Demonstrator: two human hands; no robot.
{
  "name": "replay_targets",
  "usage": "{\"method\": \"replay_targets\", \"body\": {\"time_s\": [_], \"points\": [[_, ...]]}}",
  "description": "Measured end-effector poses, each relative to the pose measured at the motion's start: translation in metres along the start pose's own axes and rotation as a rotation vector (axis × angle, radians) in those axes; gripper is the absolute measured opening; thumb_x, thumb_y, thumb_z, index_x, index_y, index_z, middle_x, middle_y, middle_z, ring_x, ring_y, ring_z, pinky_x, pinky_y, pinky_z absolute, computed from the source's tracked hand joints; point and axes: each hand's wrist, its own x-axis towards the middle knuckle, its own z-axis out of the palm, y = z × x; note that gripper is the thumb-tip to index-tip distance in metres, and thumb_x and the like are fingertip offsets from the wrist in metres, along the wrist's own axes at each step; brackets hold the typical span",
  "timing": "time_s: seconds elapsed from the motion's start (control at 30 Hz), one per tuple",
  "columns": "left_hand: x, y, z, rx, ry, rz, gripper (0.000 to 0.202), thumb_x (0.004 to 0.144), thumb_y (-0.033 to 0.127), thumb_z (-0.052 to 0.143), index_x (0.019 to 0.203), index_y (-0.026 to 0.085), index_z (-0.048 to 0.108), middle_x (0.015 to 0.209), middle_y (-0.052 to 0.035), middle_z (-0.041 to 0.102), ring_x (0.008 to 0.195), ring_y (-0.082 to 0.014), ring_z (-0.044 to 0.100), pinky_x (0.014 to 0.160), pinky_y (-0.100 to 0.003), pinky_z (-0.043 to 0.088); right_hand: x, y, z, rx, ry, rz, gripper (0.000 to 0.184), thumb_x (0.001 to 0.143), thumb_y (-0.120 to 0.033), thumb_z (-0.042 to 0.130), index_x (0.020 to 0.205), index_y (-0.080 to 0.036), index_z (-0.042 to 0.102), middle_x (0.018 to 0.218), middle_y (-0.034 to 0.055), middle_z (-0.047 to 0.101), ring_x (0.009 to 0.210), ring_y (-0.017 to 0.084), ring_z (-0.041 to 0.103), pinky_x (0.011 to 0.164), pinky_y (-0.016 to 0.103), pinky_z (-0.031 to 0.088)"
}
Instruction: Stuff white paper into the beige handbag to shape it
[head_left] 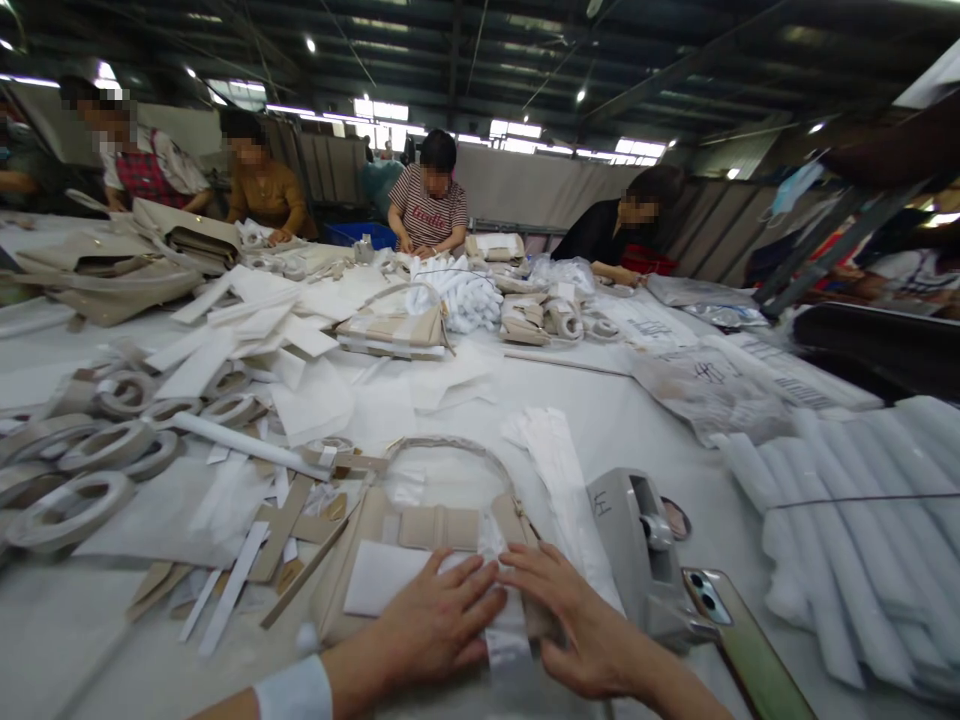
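Observation:
A beige handbag lies flat on the white table right in front of me, its curved handle arching away. A white sheet and a clear strip lie across it. My left hand rests flat on the bag, fingers stretched over the white sheet toward the strip. My right hand lies beside it with fingers spread, pressing on the strip and the bag's right end. Neither hand grips anything.
A grey tape dispenser and a phone sit right of my hands. White paper rolls pile at the right, coiled straps and paper strips at the left. Several seated people work at the far side among more bags.

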Motion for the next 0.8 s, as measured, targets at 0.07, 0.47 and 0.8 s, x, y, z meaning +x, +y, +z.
{"method": "replay_targets", "body": {"time_s": [0.07, 0.47, 0.8], "points": [[-0.001, 0.001, 0.0, -0.013, -0.002, -0.005, 0.052, 0.097, 0.047, 0.032, 0.141, 0.019, 0.031, 0.147, -0.0108, 0.037, 0.131, -0.0274, 0.035, 0.105, -0.05, 0.026, -0.013, -0.018, 0.011, -0.042, 0.001, -0.01, 0.077, 0.066, -0.012, 0.057, 0.14, -0.025, 0.038, 0.144, 0.0098, 0.043, 0.135, 0.028, 0.034, 0.112, 0.056, 0.02], [-0.004, 0.003, 0.003, 0.006, -0.012, 0.062, 0.053, 0.099, 0.041, 0.03, 0.145, 0.016, 0.022, 0.145, -0.0109, 0.04, 0.133, -0.023, 0.035, 0.11, -0.046, 0.019, -0.028, -0.034, 0.058, -0.258, 0.49, -0.099, 0.018, 0.093, -0.015, 0.044, 0.099, -0.019, 0.06, 0.104, 0.0089, 0.071, 0.105, 0.018, 0.063, 0.093, 0.037, 0.047], [-0.003, 0.003, 0.002, 0.016, -0.018, 0.066, 0.054, 0.099, 0.044, 0.029, 0.145, 0.016, 0.022, 0.147, -0.0099, 0.038, 0.132, -0.0232, 0.036, 0.11, -0.046, 0.019, -0.024, -0.026, 0.073, -0.461, 0.566, -0.263, 0.026, 0.092, -0.006, 0.041, 0.102, -0.017, 0.062, 0.11, 0.0103, 0.069, 0.111, 0.019, 0.06, 0.095, 0.039, 0.047]]}}
